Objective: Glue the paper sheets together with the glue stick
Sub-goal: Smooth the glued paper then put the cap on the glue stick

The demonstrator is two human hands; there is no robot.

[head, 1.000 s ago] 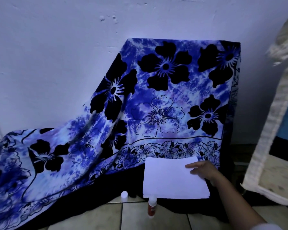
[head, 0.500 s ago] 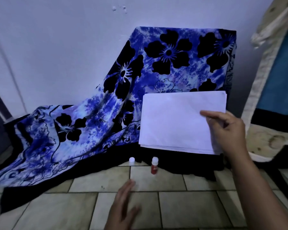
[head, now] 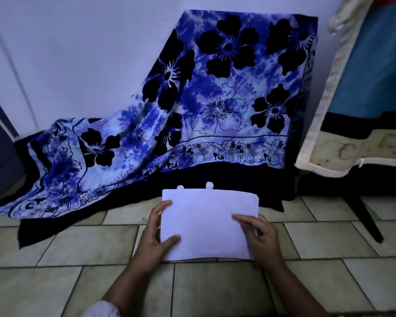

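Early stage: left hand [head: 156,234] and right hand [head: 261,236] each grip a side of the stack of white paper sheets [head: 206,220] between them. The white-topped glue stick [head: 209,185] stands just beyond on the tiled floor [head: 78,248], untouched. Gluing apparently remains.

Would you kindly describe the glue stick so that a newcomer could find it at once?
Start at the blue flowered cloth draped against the wall and drop to its dark hem. Just below, white paper sheets are held. The glue stick is the taller white knob peeking over their far edge, right of a shorter white knob; its body is hidden.
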